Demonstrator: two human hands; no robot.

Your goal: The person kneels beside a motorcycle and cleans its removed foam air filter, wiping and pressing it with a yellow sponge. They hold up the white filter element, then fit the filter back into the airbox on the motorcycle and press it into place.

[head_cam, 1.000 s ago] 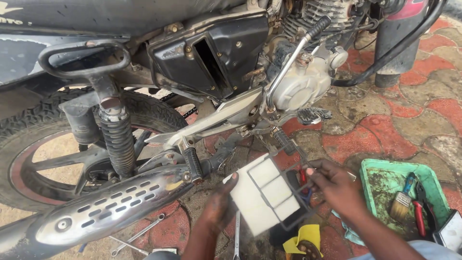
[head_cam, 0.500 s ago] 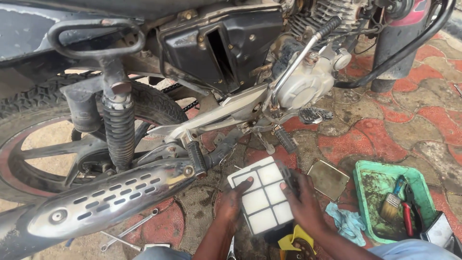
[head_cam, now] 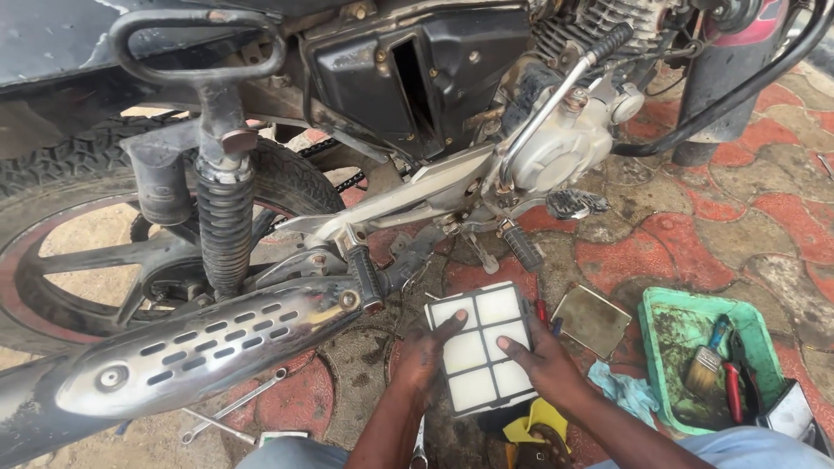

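White and square, the foam air filter panel in its dark grid frame (head_cam: 479, 358) sits low in your view, just above the paved ground, and both your hands have hold of it. Your left hand (head_cam: 427, 352) grips its left edge, thumb laid across the white face and fingers curled behind. Your right hand (head_cam: 543, 360) clasps the right edge the same way, thumb on the front.

Beneath the filter lies a yellow rag (head_cam: 532, 427), and a crumpled pale blue cloth (head_cam: 624, 391) rests just beside your right wrist. To the right stands a green plastic tray (head_cam: 669, 306) holding a paintbrush (head_cam: 705, 365) and red-handled pliers (head_cam: 732, 389). A flat, dull metal plate (head_cam: 592, 320) lies between filter and tray. Two steel spanners (head_cam: 234, 406) lie to the left, under the chrome slotted exhaust muffler (head_cam: 208, 347).

Farther off, the motorcycle's black airbox (head_cam: 417, 74) stands open with a narrow upright slot, beside the silver engine casing (head_cam: 565, 152) and the coiled rear shock absorber (head_cam: 224, 217).
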